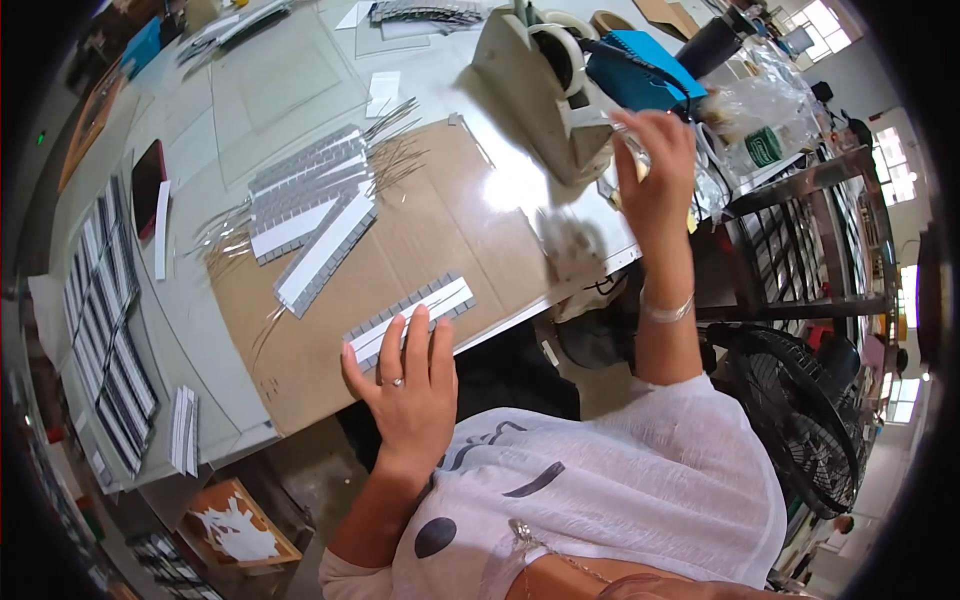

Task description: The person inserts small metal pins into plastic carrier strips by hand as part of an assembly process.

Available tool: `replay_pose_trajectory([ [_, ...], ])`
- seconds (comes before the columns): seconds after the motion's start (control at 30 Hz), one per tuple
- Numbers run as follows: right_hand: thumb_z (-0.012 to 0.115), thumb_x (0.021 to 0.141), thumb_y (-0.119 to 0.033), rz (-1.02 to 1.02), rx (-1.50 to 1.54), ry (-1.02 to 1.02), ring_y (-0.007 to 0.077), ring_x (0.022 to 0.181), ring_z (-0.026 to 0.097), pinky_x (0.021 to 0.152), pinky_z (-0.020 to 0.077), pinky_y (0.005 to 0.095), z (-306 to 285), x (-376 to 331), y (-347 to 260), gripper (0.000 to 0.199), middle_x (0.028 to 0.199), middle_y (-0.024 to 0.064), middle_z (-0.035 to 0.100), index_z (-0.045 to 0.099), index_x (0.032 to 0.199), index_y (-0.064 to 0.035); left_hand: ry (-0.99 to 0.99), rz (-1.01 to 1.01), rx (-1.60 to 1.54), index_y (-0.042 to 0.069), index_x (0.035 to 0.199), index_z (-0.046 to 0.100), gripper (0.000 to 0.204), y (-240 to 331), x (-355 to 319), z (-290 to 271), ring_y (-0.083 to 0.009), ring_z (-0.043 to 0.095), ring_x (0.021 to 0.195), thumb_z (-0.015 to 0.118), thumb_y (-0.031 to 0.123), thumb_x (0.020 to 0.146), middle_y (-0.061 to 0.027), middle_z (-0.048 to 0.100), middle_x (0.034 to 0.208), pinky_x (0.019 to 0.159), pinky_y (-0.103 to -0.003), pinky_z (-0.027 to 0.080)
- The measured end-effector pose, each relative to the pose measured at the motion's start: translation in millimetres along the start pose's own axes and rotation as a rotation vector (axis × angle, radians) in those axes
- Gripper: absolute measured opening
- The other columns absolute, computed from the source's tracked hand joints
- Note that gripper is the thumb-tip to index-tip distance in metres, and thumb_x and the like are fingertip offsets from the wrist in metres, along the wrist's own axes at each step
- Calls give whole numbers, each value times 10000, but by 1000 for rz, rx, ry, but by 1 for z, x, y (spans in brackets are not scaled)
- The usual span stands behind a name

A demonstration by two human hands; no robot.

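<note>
My left hand (412,385), a ring on one finger, rests at the front edge of a brown cardboard sheet (430,215). Its fingers lie spread and flat on a white strip (445,295) with grey tabs along its far side. My right hand (660,175) is raised beside a grey tape dispenser (520,85), thumb and index fingertips close together near its cutting end. Anything between those fingertips is too small to make out. Farther left on the cardboard lies a pile of similar grey-and-white strips (310,185) with thin wires at both ends, one strip (330,245) slanting across it.
Bundled dark-and-white strips (105,320) and a dark red phone (150,185) lie on the left. Behind the dispenser are a blue box (645,70), a dark bottle (712,42) and clear plastic bags (765,95). A black fan (795,410) stands at right.
</note>
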State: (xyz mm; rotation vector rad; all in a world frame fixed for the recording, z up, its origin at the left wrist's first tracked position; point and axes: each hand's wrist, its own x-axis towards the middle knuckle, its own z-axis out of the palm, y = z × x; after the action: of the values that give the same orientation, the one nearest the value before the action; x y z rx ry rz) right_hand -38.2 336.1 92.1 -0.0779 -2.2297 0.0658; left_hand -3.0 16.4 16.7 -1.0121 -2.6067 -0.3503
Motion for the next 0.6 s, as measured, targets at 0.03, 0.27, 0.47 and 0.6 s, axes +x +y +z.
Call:
replay_pose_trajectory([
  [0.03, 735, 873, -93, 131, 36, -63, 342, 943, 576, 846, 473, 422, -1, 4, 21, 201, 1025, 135, 647, 721, 1070, -60, 9, 13, -7, 146, 1229, 646, 361, 1, 1, 0, -267, 473, 1331, 711, 156, 874, -52, 567, 1380, 1089, -719, 264],
  [0.27, 770, 886, -145, 505, 661, -357, 137, 949, 616, 886, 471, 283, -7, 21, 54, 189, 971, 46, 617, 711, 934, 28, 5, 20, -33, 138, 1292, 602, 479, -3, -1, 5, -278, 453, 1347, 753, 158, 838, -67, 525, 1421, 1116, -721, 222],
  [0.47, 798, 814, -99, 198, -31, -208, 278, 906, 579, 813, 452, 396, -7, -8, 43, 84, 865, 83, 652, 739, 828, -40, 25, 17, -40, 126, 1242, 629, 337, -2, 4, 3, -285, 485, 1314, 663, 105, 907, -82, 575, 1381, 1063, -743, 275],
  [0.6, 781, 823, -127, 340, 111, -243, 291, 809, 651, 730, 495, 403, -3, -3, 47, 103, 849, 132, 695, 773, 840, -26, 34, 19, -67, 90, 1274, 611, 356, -4, 2, 1, -294, 479, 1311, 621, 111, 918, -93, 561, 1395, 1050, -743, 284],
])
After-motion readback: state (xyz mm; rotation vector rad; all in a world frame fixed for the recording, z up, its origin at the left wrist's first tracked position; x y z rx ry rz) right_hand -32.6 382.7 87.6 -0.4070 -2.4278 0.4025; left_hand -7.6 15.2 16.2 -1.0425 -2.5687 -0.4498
